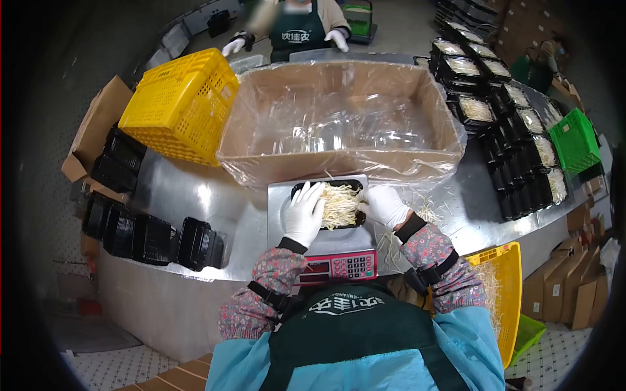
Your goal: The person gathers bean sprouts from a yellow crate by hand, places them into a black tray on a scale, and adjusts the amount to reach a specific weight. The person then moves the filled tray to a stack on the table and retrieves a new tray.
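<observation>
A black plastic tray (355,185) heaped with pale bean sprouts (339,207) rests on the metal pan of a weighing scale (280,199). The scale's red keypad panel (357,266) faces me. My left hand (305,215), in a white glove, lies with its fingers stretched over the tray's left end, touching the sprouts. At the tray's right end, my gloved right hand (383,205) has its fingers closed close to the rim and the sprouts. What is between those fingertips is hidden.
Behind the scale stands a big lined carton (339,163) of clear plastic lids. A yellow crate (173,104) and nested black trays (153,238) are left. Filled trays (475,109) stack up right. A yellow sprout basket (512,287) sits near my right. Another person (297,29) stands opposite.
</observation>
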The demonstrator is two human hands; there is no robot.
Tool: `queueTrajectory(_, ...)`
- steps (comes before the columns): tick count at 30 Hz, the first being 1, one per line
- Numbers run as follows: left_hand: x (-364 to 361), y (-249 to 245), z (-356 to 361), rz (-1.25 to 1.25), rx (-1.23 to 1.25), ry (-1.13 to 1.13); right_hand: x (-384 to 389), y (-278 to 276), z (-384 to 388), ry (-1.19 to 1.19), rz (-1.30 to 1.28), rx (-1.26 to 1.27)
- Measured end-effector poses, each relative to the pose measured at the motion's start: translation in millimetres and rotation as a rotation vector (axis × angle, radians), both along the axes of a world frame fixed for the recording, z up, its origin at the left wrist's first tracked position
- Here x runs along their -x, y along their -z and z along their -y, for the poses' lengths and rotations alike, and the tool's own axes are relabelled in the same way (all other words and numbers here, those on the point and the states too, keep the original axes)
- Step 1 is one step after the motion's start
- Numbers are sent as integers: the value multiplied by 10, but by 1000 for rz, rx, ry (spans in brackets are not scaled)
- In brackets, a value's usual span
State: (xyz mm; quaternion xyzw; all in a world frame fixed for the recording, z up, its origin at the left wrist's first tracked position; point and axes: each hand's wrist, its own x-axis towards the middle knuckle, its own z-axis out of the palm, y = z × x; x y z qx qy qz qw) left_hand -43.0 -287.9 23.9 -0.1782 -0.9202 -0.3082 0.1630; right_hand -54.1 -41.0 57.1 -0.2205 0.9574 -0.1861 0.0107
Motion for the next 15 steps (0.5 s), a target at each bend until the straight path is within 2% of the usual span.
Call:
queueTrajectory(6, -24, 33, 7, -20, 10, 17, 83, -544, -495, 91, 94, 237)
queueTrajectory(10, -25, -49, 22, 14, -259, 9, 88, -1060, -538, 174, 248, 600)
queueTrajectory(13, 4, 48, 48, 54, -584, -48, 118, -1122, -274, 131, 278, 762)
queueTrajectory(15, 55, 177, 161, 128, -835, 9, 91, -1045, 46, 89, 268, 828)
